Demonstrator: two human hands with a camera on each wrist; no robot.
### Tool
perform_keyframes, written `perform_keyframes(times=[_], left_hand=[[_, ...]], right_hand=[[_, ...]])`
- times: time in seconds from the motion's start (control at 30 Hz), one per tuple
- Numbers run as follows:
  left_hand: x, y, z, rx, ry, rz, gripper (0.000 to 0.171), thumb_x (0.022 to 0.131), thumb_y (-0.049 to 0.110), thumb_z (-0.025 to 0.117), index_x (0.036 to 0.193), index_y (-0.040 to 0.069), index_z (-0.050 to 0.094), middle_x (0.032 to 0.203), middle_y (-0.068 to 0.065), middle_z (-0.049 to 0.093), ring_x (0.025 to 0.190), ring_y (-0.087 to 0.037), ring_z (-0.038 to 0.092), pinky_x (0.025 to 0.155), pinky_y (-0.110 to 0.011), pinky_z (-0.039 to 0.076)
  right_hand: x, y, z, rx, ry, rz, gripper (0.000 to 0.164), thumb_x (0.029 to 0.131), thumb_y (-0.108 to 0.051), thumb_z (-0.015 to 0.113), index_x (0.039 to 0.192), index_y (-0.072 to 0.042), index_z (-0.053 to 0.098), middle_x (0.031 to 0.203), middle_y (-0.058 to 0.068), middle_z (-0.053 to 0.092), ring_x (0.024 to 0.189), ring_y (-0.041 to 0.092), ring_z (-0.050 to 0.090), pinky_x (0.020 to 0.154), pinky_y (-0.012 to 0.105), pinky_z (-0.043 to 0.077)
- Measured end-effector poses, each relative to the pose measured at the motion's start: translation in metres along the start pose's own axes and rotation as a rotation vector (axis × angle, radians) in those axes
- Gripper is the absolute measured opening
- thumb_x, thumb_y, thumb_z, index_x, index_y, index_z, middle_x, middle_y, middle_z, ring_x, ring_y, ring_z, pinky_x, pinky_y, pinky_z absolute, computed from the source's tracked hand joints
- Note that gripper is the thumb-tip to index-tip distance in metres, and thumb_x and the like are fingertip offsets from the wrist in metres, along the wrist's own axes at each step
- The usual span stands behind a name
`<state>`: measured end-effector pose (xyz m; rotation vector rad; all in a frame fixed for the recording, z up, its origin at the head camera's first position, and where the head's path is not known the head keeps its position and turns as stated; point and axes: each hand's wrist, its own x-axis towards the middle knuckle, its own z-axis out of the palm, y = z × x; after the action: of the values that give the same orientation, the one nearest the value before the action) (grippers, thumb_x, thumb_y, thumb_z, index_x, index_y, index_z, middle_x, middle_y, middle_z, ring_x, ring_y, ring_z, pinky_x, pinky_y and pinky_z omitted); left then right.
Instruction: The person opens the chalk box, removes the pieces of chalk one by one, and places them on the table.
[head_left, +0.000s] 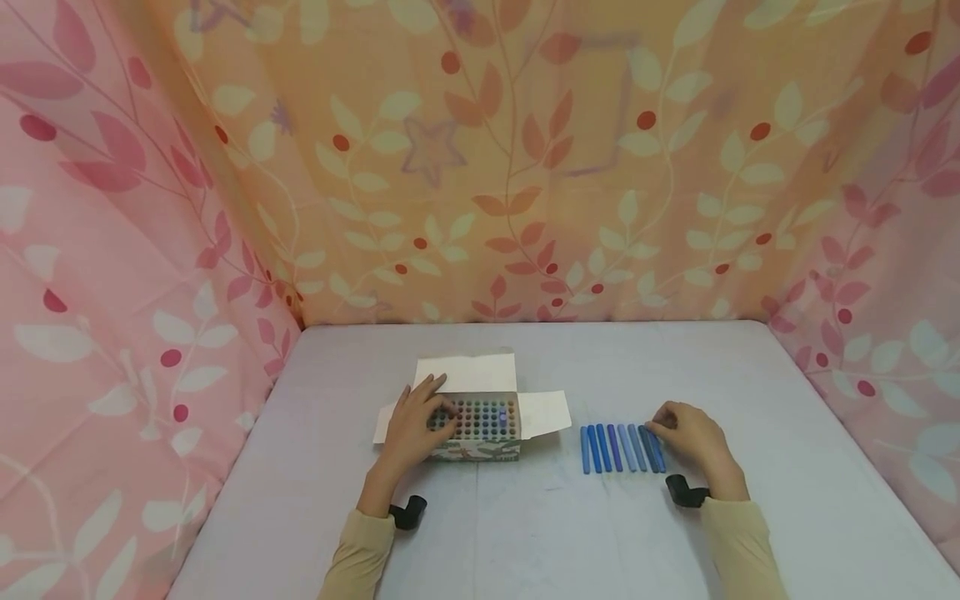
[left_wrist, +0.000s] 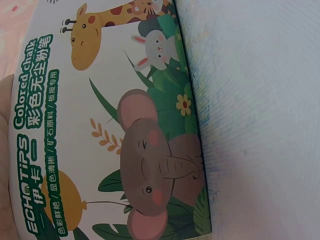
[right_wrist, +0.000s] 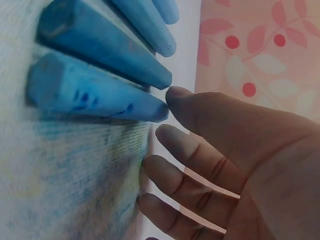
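Observation:
My left hand (head_left: 412, 423) rests at the left end of an open chalk box (head_left: 465, 452), thumb and index finger bent over the chalk tops. In the left wrist view the box's printed side (left_wrist: 107, 130) reads "Colored chalk", and only a sliver of hand shows. Many colours of chalk (head_left: 480, 414) stand upright inside, a lavender stick (head_left: 503, 415) near the right end among them. My right hand (head_left: 693, 433) is at the right end of a row of blue chalk sticks (head_left: 617, 448). Its fingertips meet the far end of the outermost blue chalk (right_wrist: 100, 92), fingers relaxed.
The box's white lid (head_left: 468, 372) is folded back, and a side flap (head_left: 543, 413) reaches toward the chalk row. A pale cloth covers the table (head_left: 525, 533). Floral curtains (head_left: 517, 167) hang behind and on both sides. Each wrist wears a black camera mount (head_left: 408, 512).

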<state>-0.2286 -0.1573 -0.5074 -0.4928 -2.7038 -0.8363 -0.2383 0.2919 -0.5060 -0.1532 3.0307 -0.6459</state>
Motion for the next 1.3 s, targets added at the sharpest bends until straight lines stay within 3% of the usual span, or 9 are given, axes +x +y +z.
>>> perform_keyframes(times=[0.27,0.47,0.63,1.0,1.3], left_hand=[[0.002,0.000,0.001,0.014,-0.006,-0.004,0.008,0.081,0.029,0.068,0.083,0.022,0.064,0.143,-0.004,0.042,0.138,-0.025,0.029,0.115,-0.053,0.014],[0.001,0.001,0.000,0.007,0.005,0.003,0.009,0.080,0.028,0.068,0.083,0.020,0.065,0.143,-0.006,0.043,0.137,-0.027,0.029,0.114,-0.054,0.015],[0.001,0.001,-0.001,0.001,0.002,0.006,0.009,0.081,0.028,0.067,0.084,0.020,0.065,0.143,-0.006,0.043,0.137,-0.027,0.029,0.115,-0.052,0.013],[0.000,-0.002,0.001,0.009,0.016,0.016,0.010,0.080,0.029,0.066,0.083,0.020,0.065,0.143,-0.005,0.043,0.137,-0.027,0.030,0.114,-0.054,0.015],[0.000,-0.002,0.002,0.000,-0.001,0.009,0.008,0.080,0.029,0.067,0.083,0.022,0.064,0.143,-0.004,0.043,0.138,-0.026,0.029,0.115,-0.053,0.014]], right_hand=[[-0.001,-0.025,-0.006,-0.034,0.151,-0.076,0.023,0.084,-0.028,0.065,0.093,-0.007,0.068,0.093,0.014,0.063,0.084,0.033,0.060,0.066,0.050,0.049],[0.003,-0.062,0.001,-0.005,0.271,-0.162,0.029,0.085,-0.025,0.065,0.104,-0.004,0.066,0.100,0.016,0.063,0.088,0.034,0.059,0.072,0.051,0.048],[0.007,-0.095,0.010,0.054,0.324,-0.229,0.026,0.084,-0.023,0.066,0.104,-0.006,0.067,0.101,0.013,0.063,0.091,0.032,0.058,0.073,0.049,0.047],[0.014,-0.162,0.032,0.136,0.342,-0.463,0.015,0.080,-0.022,0.072,0.092,-0.013,0.071,0.096,0.004,0.061,0.086,0.025,0.057,0.070,0.041,0.045],[0.020,-0.191,0.052,0.144,0.306,-0.579,0.011,0.078,-0.021,0.073,0.088,-0.015,0.073,0.098,0.005,0.061,0.090,0.026,0.055,0.075,0.046,0.046]])
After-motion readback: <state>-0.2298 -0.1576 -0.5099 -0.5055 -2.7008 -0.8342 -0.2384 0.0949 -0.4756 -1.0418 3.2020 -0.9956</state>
